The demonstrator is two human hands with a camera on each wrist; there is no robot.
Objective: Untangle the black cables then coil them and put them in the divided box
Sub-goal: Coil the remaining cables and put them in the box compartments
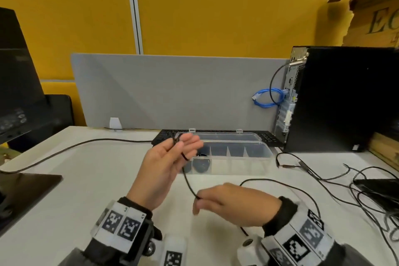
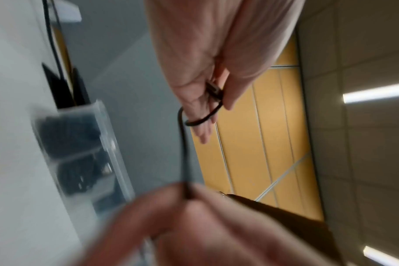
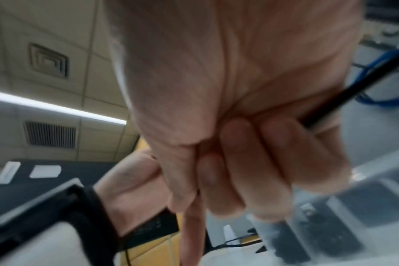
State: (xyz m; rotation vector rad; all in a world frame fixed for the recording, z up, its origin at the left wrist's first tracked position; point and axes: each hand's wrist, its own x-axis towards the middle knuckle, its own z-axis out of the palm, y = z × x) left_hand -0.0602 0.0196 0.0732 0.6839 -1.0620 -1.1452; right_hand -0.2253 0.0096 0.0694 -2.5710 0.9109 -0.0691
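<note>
- Lettering on the torn cardboard box (image 1: 376,15) top right: we read a large "E" and part of a second letter, the rest is cut off. Labels on the black monitor back (image 1: 15,84) at left are too blurred to read.
- Divided box (image 1: 235,164), clear plastic, sits open on the bench (image 1: 86,179) in front of the keyboard (image 1: 166,136). We see dark coiled cable in its two leftmost compartments; the compartments to the right look bare.
- Left hand (image 1: 164,168) is raised, its grip pinching one end of the black cable (image 1: 189,183), which loops over a finger.
- Right hand (image 1: 233,205) has its grip clenched on the same cable lower down, just above the bench.
- More loose black cables (image 1: 336,181) lie on the bench at right, beside the PC tower (image 1: 345,97).
</note>
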